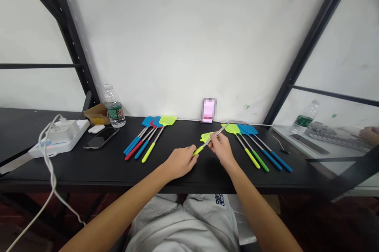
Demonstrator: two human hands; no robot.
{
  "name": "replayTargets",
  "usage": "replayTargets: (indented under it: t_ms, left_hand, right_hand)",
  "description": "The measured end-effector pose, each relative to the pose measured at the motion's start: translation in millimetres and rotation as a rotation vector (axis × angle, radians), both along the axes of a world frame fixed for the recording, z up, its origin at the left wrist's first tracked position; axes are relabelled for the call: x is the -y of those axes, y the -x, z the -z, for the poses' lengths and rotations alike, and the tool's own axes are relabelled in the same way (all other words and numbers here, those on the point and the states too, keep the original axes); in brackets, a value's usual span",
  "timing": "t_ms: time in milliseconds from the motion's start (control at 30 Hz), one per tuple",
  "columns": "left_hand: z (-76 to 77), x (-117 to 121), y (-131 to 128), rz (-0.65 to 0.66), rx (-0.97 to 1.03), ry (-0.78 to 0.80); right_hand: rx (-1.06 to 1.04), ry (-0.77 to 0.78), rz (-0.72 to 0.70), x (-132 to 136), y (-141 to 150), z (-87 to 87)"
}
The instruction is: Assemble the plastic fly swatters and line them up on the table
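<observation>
My left hand (181, 162) is closed around the yellow-green grip (198, 151) of a fly swatter handle held over the table's middle. Its thin metal rod (222, 128) slants up to the right, and my right hand (221, 147) pinches it partway along. Just behind my right hand is a yellow-green swatter head (205, 137), partly hidden by the fingers; I cannot tell whether it is joined to the rod. To the left lies a row of fly swatters (151, 150) with blue, red and yellow-green grips. Another group of fly swatters (253, 158), yellow-green, green and blue, lies fanned out on the right.
A lit phone (208, 110) leans against the wall at the back. Leftward are a water bottle (115, 110), a cardboard box (97, 114), a white earphone case (96, 128), a dark phone (101, 138) and a power strip (63, 138) with white cables. Black metal posts frame the table.
</observation>
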State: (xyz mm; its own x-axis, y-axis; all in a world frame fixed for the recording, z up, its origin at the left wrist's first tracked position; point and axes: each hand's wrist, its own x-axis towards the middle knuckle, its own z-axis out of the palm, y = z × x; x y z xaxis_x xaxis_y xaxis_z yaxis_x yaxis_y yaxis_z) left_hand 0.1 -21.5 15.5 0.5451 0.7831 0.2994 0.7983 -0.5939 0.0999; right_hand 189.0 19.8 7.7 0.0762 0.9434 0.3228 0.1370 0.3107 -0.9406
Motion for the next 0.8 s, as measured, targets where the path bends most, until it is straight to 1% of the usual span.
replayTargets:
  t_ms: [133,233,400,533,600,667,733,800]
  left_hand:
    - [1.0,0,0,0.024,0.037,-0.018]
    - [0.8,0,0,0.029,0.061,-0.028]
    - [-0.7,2,-1,0.008,0.088,-0.022]
    - [-0.1,1,-1,-0.025,0.052,-0.036]
    - [0.3,1,-2,-0.075,0.039,-0.049]
    - [0.3,0,-2,-0.141,0.046,-0.055]
    - [0.1,-1,-2,-0.198,0.057,-0.054]
    - [0.2,-2,-1,-0.232,0.056,-0.05]
  right_hand:
    - [-0.031,0.038,-0.164,7,7,-4.8]
    - [-0.017,0.062,-0.266,11,9,-7.0]
    - [0.055,0.075,-0.355,12,8,-6.4]
    - [0.124,0.105,-0.381,11,7,-4.9]
    - [0.168,0.155,-0.347,8,4,-3.7]
    - [0.242,0.161,-0.233,4,-1,-2.4]
    - [0.396,0.106,-0.035,1,-7,-0.8]
    - [0.615,0.072,0.173,-1,-13,1.0]
